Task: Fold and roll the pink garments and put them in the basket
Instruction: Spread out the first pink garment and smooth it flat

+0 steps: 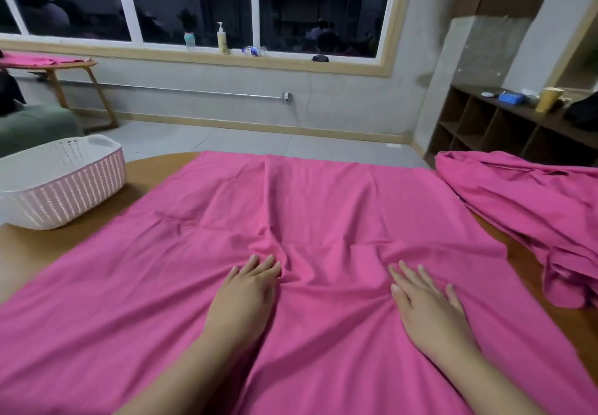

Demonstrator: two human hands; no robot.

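Note:
A large pink garment [310,207] lies spread flat over the wooden table [152,168], with wrinkles bunched near its middle. My left hand [246,291] rests palm down on the cloth, fingers straight. My right hand [427,301] lies flat on it too, fingers spread, a little to the right. A second pink garment [524,207] sits crumpled in a heap at the table's right side. The white perforated basket [61,185] stands at the table's far left corner; what it holds is hidden.
Beyond the table is grey floor and a wall with a large window; bottles [222,39] stand on its sill. A small wooden side table [74,68] with pink cloth is at far left. Dark cubby shelves [492,130] stand at right.

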